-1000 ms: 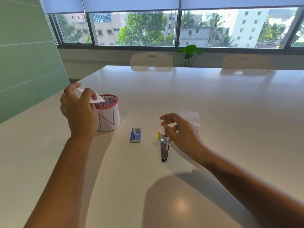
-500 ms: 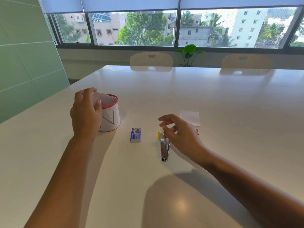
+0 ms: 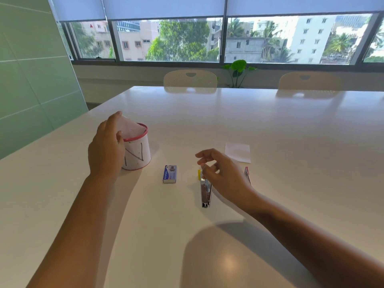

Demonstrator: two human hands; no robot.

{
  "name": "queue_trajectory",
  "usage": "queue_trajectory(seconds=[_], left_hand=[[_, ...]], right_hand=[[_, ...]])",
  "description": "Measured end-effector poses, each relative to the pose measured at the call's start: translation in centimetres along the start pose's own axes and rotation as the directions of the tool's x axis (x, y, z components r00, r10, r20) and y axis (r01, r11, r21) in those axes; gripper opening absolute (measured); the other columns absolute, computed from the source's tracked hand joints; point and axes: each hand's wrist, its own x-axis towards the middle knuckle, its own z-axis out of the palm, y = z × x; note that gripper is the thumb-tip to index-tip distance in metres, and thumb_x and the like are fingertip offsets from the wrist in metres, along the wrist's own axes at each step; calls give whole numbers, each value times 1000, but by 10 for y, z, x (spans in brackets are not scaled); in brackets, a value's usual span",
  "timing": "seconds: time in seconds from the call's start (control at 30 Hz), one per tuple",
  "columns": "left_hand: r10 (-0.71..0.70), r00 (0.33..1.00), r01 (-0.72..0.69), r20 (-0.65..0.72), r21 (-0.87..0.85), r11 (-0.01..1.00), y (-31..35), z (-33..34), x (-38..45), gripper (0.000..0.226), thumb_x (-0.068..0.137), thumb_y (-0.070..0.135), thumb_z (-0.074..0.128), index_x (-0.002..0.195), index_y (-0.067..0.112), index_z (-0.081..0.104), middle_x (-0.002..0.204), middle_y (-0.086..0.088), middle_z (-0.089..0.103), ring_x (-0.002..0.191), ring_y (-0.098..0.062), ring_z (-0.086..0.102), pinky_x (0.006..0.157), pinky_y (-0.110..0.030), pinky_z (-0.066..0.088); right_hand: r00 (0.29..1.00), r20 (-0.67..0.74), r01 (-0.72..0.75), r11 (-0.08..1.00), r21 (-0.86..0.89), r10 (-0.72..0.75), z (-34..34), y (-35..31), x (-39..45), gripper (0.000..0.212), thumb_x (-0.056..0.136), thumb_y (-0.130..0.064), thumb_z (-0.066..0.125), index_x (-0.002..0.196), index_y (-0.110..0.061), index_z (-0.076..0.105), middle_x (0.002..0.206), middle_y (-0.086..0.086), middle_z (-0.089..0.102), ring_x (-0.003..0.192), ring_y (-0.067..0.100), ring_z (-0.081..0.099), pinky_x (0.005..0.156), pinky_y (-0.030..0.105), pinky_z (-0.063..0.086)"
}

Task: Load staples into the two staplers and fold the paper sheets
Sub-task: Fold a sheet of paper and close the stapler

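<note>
A white cup with a red rim (image 3: 138, 154) stands on the table at the left. A folded white paper (image 3: 129, 126) sticks out of its top, tilted. My left hand (image 3: 107, 148) is beside the cup, fingertips on the paper. A small blue staple box (image 3: 170, 173) lies in the middle. A metal stapler with a yellow end (image 3: 205, 194) lies right of it. My right hand (image 3: 223, 175) hovers over the stapler, fingers loosely curled, holding nothing. A second stapler with a red end (image 3: 247, 175) shows partly behind that hand. A folded white sheet (image 3: 238, 152) lies further back.
The white table (image 3: 270, 125) stretches far back and right. Two pale chairs (image 3: 190, 81) stand at its far edge under the window, with a small green plant (image 3: 239, 70) between them. A green wall panel is at the left.
My left hand has brought the folded paper down from above the cup into its opening and loosened its hold. My right hand has barely moved.
</note>
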Motion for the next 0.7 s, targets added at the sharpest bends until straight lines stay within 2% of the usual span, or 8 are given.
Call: queue_trajectory(seconds=[0.1,0.23,0.4,0.47,0.53,0.63,0.7], left_hand=[[-4,999,7,-48,54,998,-6,0,9,34,90,5,50,123,12,48,118,-19,61,102,-41,58,78,-47,48],[64,995,-54,-73,130,990,-13,2,17,21,90,7,49,110,10,56,104,-20,64,94,-43,58,87,-52,41],[164,981,-144,-101,176,974,-5,-5,22,22,87,1,45,96,9,63,91,-21,61,86,-42,52,88,-52,38],[189,981,-177,-40,196,964,-3,-5,23,21,88,2,45,95,10,63,94,-20,61,89,-42,52,93,-56,36],[175,983,-182,54,198,963,-2,-3,22,21,90,7,46,101,12,62,108,-19,60,104,-40,51,103,-60,26],[159,972,-185,172,142,973,-3,2,21,31,95,24,41,121,15,55,134,-12,50,129,-33,38,107,-63,11],[132,959,-173,250,150,973,-7,5,21,42,94,38,35,128,17,50,144,-7,42,137,-29,27,108,-63,6]], right_hand=[[1000,-10,-3,1000,15,3,3,-2,4,26,89,-14,52,110,-27,57,102,-11,61,64,-8,57,53,4,41],[1000,28,13,1000,0,-13,8,2,3,25,90,-17,51,110,-32,56,99,-18,57,71,0,59,58,13,49],[1000,-4,21,1000,-6,-21,3,5,6,25,90,-14,52,107,-32,57,101,-14,60,68,-5,56,57,6,43],[999,-21,25,1000,-14,-25,2,6,7,24,90,-15,52,104,-33,58,102,-12,61,68,-4,56,58,5,43],[999,-17,32,999,-27,-32,3,6,7,23,90,-17,51,102,-34,58,101,-13,61,69,-7,56,58,5,43],[999,-5,41,999,-34,-41,3,7,6,23,89,-17,50,100,-36,57,100,-15,60,69,-6,55,59,7,44],[999,-14,51,998,-34,-52,2,7,7,23,89,-16,50,100,-36,56,99,-15,60,69,-7,55,60,7,44]])
